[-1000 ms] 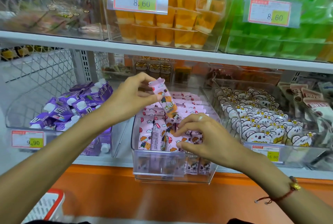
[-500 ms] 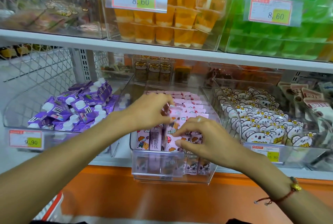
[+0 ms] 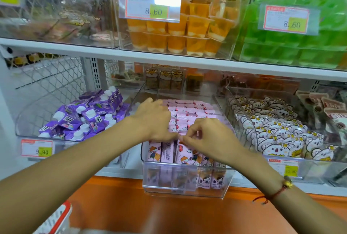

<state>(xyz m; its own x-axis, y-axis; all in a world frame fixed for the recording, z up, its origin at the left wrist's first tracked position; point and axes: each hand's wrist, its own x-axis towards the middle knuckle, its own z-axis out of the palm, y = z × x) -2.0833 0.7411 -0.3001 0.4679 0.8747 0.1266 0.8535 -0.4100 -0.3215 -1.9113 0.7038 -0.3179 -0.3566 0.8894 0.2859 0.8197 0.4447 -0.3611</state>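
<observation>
The lower shelf (image 3: pixel 116 172) runs the full width, white along its front edge, with an orange panel beneath. At its middle a clear bin (image 3: pixel 169 179) juts out past that front edge. To the bin's left lies a tray of purple cartons (image 3: pixel 90 115). To its right is a tray of bear-faced packets (image 3: pixel 277 132), and on the shelf above stand orange jelly cups (image 3: pixel 176 27).

Both bare forearms reach in from the lower corners and meet over the front half of the bin. The left hand (image 3: pixel 153 121) lies back-up over the bin's left side, knuckles raised and fingers bent down among the stock. Its tips are hidden, so I cannot tell whether this grip holds anything. One digit (image 3: pixel 173 136) stretches right to meet the other hand.

The right hand (image 3: pixel 210 137) arches over the front right of the bin with its fingers curled. Their fingertips (image 3: pixel 185 140) are drawn together in a pinching grip on the top edge of the front packets, just beside the left hand's outstretched digit.

The pink packets (image 3: pixel 187 113) fill the bin in tight rows from back to front, standing on edge. They are pale pink wrappers with red marks along the top — the front ones show a cartoon child and a red balloon. More of them show through the bin's front wall.

A red cord bracelet (image 3: pixel 277 192) with a gold bead circles the right wrist.
</observation>
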